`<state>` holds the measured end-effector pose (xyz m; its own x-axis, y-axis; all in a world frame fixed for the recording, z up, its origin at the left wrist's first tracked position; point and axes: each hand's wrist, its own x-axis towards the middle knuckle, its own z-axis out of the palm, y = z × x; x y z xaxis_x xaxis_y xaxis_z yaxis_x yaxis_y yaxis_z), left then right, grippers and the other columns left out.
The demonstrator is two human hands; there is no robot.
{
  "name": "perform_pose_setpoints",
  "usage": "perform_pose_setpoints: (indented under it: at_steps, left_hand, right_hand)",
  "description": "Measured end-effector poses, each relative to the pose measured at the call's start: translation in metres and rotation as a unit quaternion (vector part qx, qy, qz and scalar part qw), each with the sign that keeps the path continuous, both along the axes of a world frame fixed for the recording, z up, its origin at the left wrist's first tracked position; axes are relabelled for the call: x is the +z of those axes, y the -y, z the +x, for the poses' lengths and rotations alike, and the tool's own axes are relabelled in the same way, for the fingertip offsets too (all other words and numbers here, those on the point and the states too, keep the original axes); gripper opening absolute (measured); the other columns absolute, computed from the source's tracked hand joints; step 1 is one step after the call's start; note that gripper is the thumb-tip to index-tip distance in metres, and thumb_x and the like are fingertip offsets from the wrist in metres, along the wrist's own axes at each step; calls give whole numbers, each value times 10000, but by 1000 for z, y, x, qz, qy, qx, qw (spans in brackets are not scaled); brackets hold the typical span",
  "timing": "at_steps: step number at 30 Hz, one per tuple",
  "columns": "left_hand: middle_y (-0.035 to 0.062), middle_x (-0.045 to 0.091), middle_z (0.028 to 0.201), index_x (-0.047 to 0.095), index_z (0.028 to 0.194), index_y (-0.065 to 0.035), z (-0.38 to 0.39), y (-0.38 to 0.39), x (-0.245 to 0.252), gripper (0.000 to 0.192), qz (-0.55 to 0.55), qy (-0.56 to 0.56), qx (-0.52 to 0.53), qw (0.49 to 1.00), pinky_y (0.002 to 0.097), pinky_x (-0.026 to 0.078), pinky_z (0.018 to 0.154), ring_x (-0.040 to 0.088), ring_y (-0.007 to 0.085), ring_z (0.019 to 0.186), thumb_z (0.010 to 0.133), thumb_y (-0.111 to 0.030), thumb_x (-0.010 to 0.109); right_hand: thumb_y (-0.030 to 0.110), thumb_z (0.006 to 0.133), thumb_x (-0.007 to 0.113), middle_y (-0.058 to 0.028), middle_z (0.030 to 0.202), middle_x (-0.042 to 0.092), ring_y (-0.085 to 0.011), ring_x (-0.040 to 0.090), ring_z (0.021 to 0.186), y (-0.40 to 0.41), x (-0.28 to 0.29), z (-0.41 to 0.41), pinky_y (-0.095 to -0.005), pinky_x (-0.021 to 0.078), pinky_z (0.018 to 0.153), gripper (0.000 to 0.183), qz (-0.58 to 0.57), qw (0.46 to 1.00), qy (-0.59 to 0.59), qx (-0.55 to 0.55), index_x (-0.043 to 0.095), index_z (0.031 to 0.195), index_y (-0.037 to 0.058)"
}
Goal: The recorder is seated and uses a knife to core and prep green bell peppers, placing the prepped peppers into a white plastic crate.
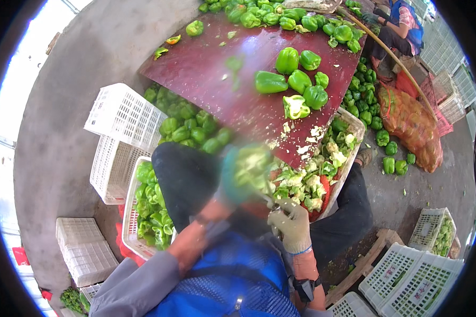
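My left hand (232, 178), in a teal glove and blurred, grips a cut green bell pepper (253, 164) over my lap. Close on its right, my right hand (291, 224), in a cream knit glove, is closed on the handle of a small knife (275, 206) whose blade points towards the pepper. In front lies a dark red board (206, 71) with several whole green peppers (287, 60) and one cut-open pepper (296, 107). Cores and trimmings (297, 182) fill a white crate (347, 168) below the board's edge. Cut peppers (152, 206) lie in another white crate (129, 214) at my left.
Stacked white crates (121, 119) stand on the left. Whole peppers (190, 123) are heaped beneath the board's left edge. A full orange mesh sack (410, 126) lies at the right, near another seated person (404, 27). More crates (408, 273) stand lower right.
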<state>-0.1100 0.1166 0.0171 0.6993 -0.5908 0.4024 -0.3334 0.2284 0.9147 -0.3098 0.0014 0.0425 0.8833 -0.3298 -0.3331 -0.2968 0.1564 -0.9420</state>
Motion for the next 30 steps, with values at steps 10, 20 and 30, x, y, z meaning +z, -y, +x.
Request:
perform_pose_setpoints:
  at_steps: [10, 20, 30]
  left_hand:
    - [149, 693, 1471, 621, 1529, -11, 1, -9, -15, 578, 92, 27, 39, 995, 386, 596, 1080, 708, 275, 1296, 967, -63, 747]
    - [82, 737, 1388, 660, 1513, 4, -21, 6, -9, 523, -66, -259, 59, 962, 337, 566, 1047, 708, 185, 1220, 1155, -377, 628]
    - [133, 739, 1430, 645, 1550, -33, -21, 4, -27, 510, 5, -194, 49, 980, 370, 623, 1045, 749, 230, 1190, 1137, -333, 664]
  right_hand:
    - [74, 1009, 691, -179, 960, 750, -306, 738, 812, -13, 7, 4, -451, 593, 767, 261, -363, 924, 80, -87, 763, 1244, -17]
    - [160, 985, 770, -220, 987, 706, -455, 725, 874, -29, 15, 9, -565, 589, 737, 294, -498, 863, 24, -77, 714, 1259, 69]
    - [84, 953, 769, -233, 918, 723, -474, 725, 829, -14, -10, 6, -550, 581, 727, 261, -417, 904, 77, -47, 741, 1206, 27]
